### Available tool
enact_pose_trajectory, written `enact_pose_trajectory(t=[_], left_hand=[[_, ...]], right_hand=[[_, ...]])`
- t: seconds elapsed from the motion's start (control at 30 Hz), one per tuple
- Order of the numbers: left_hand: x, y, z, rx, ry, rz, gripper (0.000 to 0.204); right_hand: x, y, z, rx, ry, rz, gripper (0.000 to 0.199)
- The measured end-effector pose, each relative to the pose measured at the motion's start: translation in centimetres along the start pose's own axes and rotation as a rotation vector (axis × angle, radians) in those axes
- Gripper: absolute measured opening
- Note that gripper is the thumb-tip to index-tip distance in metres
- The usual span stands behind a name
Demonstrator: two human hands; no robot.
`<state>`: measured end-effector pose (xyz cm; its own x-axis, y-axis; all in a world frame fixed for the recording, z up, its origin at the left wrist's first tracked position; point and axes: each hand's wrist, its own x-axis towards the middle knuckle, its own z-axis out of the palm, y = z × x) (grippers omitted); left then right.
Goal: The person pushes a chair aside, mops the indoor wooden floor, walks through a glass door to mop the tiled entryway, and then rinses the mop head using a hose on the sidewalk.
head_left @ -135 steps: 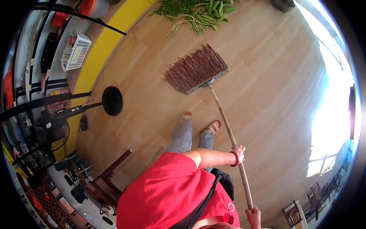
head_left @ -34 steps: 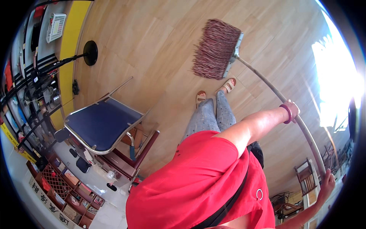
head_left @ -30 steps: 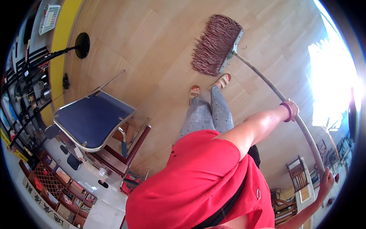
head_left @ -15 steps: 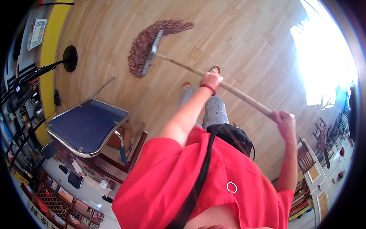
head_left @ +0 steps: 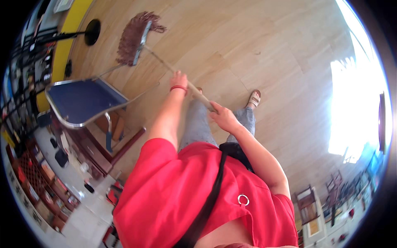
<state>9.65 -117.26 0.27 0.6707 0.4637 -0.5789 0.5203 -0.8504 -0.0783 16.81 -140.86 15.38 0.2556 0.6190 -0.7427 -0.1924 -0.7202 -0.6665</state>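
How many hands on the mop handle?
2. The left hand, red band at its wrist, grips the mop handle nearer the mop head; the right hand grips it farther back. No other hands are visible.

The person wears a loose, plain red top with short, wide sleeves ending above the elbows. A silvery metal ring sits on the chest, joined by a small red tab to the open neckline. A flat black strap runs slantwise across the front, from the left shoulder to a black bag at the waist, partly hidden. A thin red bracelet circles the wrist just behind the left hand. Below are grey-blue jeans, blurred, with faint darker flecks. The right foot's open-toed sandal has pale beige straps and a brown front edge.
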Motion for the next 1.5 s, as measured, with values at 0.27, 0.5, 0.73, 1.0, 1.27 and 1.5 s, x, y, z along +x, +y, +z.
enact_pose_trajectory(t=[0.27,0.5,0.73,1.0,1.27,1.5], left_hand=[[-6.8,22.7,4.9,-0.132,0.042,-0.009,0.024],[-15.4,43.2,3.2,-0.457,-0.233,0.463,0.017],[-21.4,40.2,4.0,-0.609,-0.184,0.378,0.028],[-28.2,19.9,18.3,-0.661,0.141,-0.039,0.016],[-38.8,6.1,26.5,-0.452,-0.021,-0.442,0.018],[-36.1,8.7,28.6,-0.726,0.061,-0.673,0.026]], right_hand=[[-19.3,10.0,-15.3,-0.144,-0.056,0.356,0.049],[-38.4,10.7,-29.4,-0.558,0.134,0.516,0.048],[-36.3,7.1,-27.7,-0.889,0.04,0.414,0.018],[-24.9,7.6,-9.5,-1.072,-0.32,0.201,0.043],[-18.6,12.0,11.7,-0.84,-0.519,-0.079,0.033],[-19.7,11.4,7.4,-0.87,-0.483,-0.111,0.026]])
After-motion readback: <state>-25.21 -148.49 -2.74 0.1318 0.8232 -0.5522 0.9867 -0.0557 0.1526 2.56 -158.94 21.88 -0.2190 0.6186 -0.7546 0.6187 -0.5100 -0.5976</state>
